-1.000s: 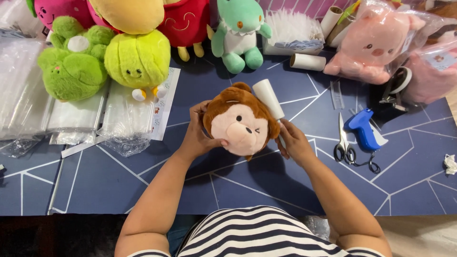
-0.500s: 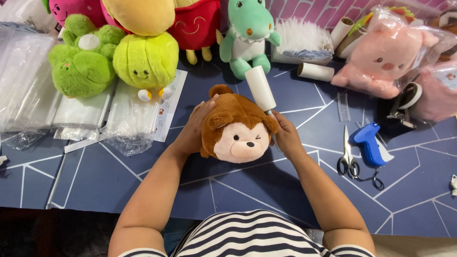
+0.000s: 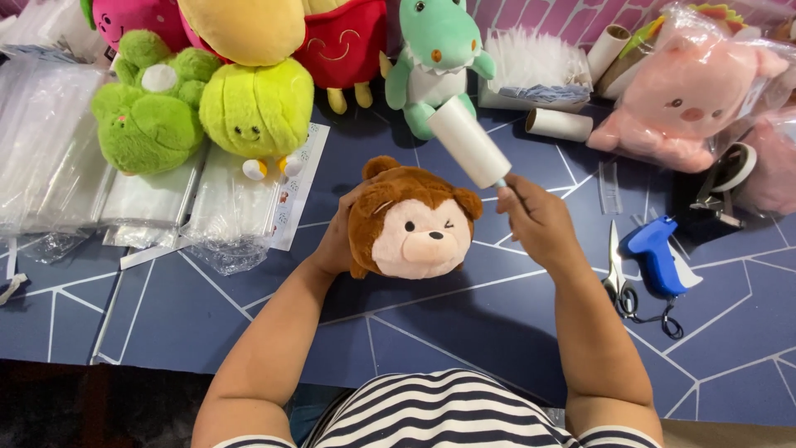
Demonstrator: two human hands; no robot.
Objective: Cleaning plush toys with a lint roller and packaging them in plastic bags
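Note:
A brown monkey plush (image 3: 412, 221) with a cream winking face lies on the dark blue table (image 3: 464, 323) in front of me. My left hand (image 3: 337, 238) grips its left side and steadies it. My right hand (image 3: 536, 219) holds the handle of a white lint roller (image 3: 468, 142), whose roll points up and to the left, lifted just off the plush's right ear.
Green plush toys (image 3: 207, 112), a dinosaur plush (image 3: 433, 62) and a bagged pink pig plush (image 3: 695, 93) line the back. Stacks of clear bags (image 3: 108, 187) lie at left. Scissors (image 3: 615, 270), a blue tagging gun (image 3: 655, 257), a tape dispenser (image 3: 723, 187) and cardboard tubes (image 3: 560, 124) sit at right.
The monkey plush has been turned so its face points more toward me. My right hand has drawn away from the plush to the right, lifting the lint roller off its head.

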